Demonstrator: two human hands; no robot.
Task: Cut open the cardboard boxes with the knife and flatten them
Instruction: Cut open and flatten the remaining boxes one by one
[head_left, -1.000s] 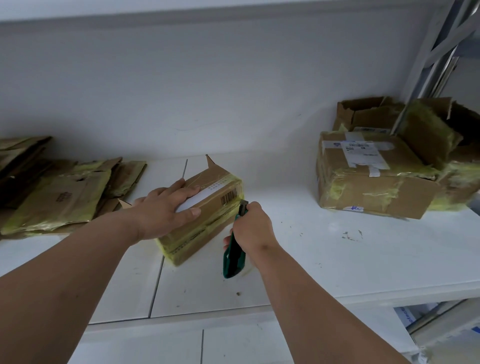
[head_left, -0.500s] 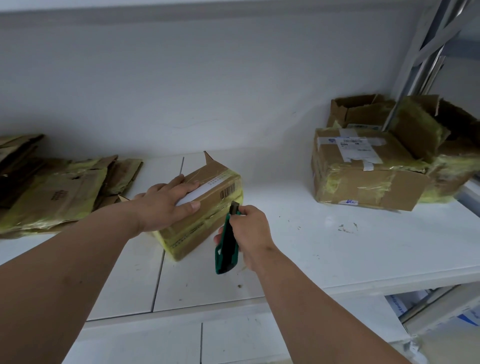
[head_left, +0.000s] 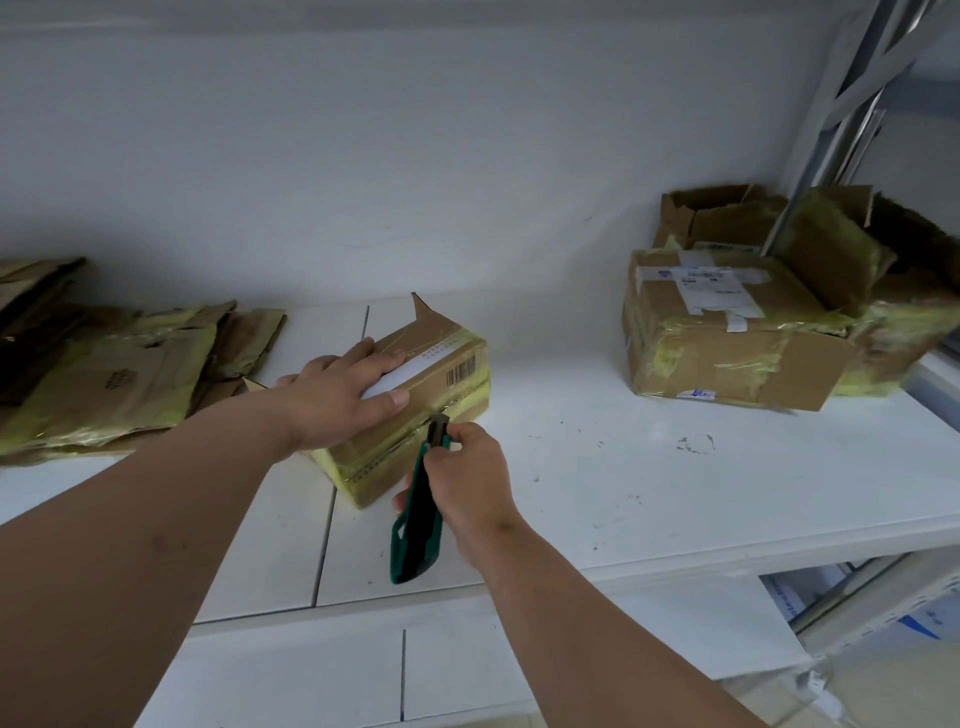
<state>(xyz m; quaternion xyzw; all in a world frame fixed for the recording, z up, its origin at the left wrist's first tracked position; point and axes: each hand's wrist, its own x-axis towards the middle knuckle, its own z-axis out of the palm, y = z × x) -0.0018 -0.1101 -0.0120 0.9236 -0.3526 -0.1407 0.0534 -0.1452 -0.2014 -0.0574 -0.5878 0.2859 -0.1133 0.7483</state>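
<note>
A small cardboard box (head_left: 441, 358) wrapped in yellowish tape lies on the white shelf (head_left: 597, 467), one flap sticking up at its far end. My left hand (head_left: 337, 397) presses flat on its top with straight fingers. My right hand (head_left: 470, 475) grips a green and black utility knife (head_left: 418, 512). The knife's tip sits in the taped seam along the box's right side, where a dark slit shows.
Flattened taped boxes (head_left: 114, 374) are piled at the left. A sealed box with a label (head_left: 727, 338) stands at the right, with opened boxes (head_left: 841, 249) behind it. A metal rack post (head_left: 852, 104) rises at the right.
My right hand has drawn the knife back along the box's side seam towards me. My left hand has stayed pressed on the top.
</note>
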